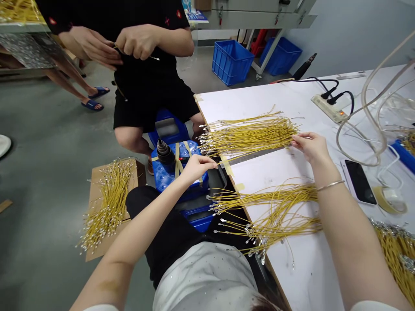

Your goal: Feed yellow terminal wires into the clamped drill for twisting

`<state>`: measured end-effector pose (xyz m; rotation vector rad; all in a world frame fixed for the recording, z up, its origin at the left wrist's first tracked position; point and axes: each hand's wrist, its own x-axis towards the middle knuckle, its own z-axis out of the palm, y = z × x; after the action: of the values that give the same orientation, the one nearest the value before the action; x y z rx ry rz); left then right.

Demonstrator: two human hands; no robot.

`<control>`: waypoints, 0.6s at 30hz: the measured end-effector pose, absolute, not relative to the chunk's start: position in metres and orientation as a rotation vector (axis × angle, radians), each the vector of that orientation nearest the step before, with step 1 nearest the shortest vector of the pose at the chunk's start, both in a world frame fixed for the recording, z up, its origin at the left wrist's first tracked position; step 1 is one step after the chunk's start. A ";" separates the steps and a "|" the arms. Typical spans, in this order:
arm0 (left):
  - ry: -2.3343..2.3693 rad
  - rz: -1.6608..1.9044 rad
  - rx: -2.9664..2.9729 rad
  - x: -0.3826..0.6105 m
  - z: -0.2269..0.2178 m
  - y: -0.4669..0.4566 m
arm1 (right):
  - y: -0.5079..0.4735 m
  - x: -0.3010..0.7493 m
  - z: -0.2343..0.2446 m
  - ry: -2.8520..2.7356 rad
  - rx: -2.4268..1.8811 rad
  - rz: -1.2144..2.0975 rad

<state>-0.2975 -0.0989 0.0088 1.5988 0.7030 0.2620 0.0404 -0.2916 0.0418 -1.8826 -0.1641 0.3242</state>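
Observation:
My left hand [198, 167] is closed in a pinch at the table's edge, gripping one end of a yellow wire [243, 156]. The wire stretches across the tabletop to my right hand [311, 147], whose thumb and fingers pinch its other end. Just beyond it lies a bundle of yellow wires [251, 134] with silvery terminals at their left ends, overhanging the edge. My right fingertips are beside that bundle's right end. Closer to me, a looser pile of yellow wires [282, 201] is spread out, partly hidden behind my right forearm.
A seated person [139, 43] opposite handles a thin wire. A power tool [165, 153] stands on a blue taped box [191, 149] beside the table. More wires [112, 198] lie on cardboard at floor level. A phone [359, 181], tape roll [391, 201] and power strip [330, 108] are right.

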 end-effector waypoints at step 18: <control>0.740 0.331 1.575 -0.386 0.063 -0.056 | -0.252 0.000 0.079 -0.271 -1.611 0.530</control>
<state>-0.3859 -0.0563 0.0628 1.5749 0.7396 0.3312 0.0000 -0.2525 0.0787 -1.6113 -0.2713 0.5296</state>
